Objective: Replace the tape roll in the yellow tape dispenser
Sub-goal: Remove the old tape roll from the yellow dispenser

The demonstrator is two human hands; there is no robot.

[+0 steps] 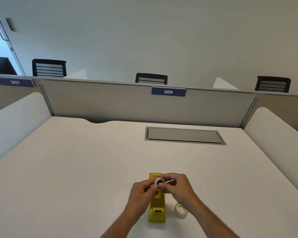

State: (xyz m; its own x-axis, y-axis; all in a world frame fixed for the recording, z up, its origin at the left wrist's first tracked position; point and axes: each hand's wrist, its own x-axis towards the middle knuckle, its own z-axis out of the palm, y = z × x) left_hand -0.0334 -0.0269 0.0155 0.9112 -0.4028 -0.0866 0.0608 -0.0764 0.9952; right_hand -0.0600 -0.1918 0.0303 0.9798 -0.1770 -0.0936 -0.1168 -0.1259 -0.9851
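White desk (pixel 76 169); both hands, left (pixel 141 191) and right (pixel 177 184), pinch a roll (pixel 158 182) above the dispenser (pixel 156 210), likely to seat it; spare roll (pixel 180 210) beside.

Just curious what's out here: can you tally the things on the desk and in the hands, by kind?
Tape rolls: 2, one in both hands, one lying on the desk
Yellow dispenser: 1
Total: 3
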